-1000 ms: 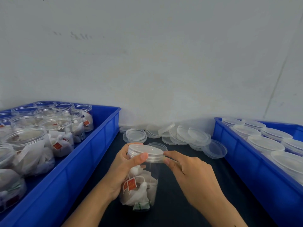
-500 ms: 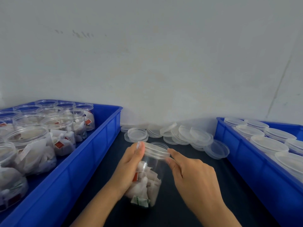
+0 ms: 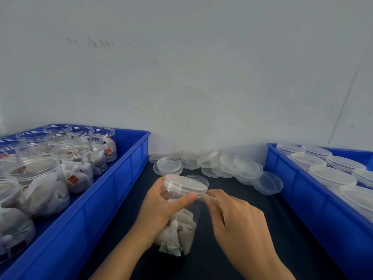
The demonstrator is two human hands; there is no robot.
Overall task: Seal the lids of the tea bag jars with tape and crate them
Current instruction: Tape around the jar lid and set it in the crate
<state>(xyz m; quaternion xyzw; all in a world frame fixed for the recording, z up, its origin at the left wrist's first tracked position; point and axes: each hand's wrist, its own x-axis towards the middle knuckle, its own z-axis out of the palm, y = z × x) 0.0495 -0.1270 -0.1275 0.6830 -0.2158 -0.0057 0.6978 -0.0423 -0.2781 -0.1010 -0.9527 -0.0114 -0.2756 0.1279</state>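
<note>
A clear plastic jar [image 3: 182, 229] of white tea bags stands tilted on the dark table, its clear lid [image 3: 186, 183] screwed on top. My left hand [image 3: 161, 211] grips the jar's neck, thumb pressed across the front just under the lid. My right hand [image 3: 236, 221] pinches a thin strip of clear tape [image 3: 210, 197] at the lid's right rim. The tape itself is barely visible against the plastic.
A blue crate [image 3: 113, 195] on the left holds several open jars of tea bags [image 3: 40, 184]. A second blue crate [image 3: 298, 199] on the right holds several lidded jars [image 3: 331, 176]. Loose clear lids [image 3: 228, 164] lie piled along the wall behind the jar.
My left hand has turned the jar and its thumb has come round to the front under the lid. My right hand stays pinched at the lid's right rim.
</note>
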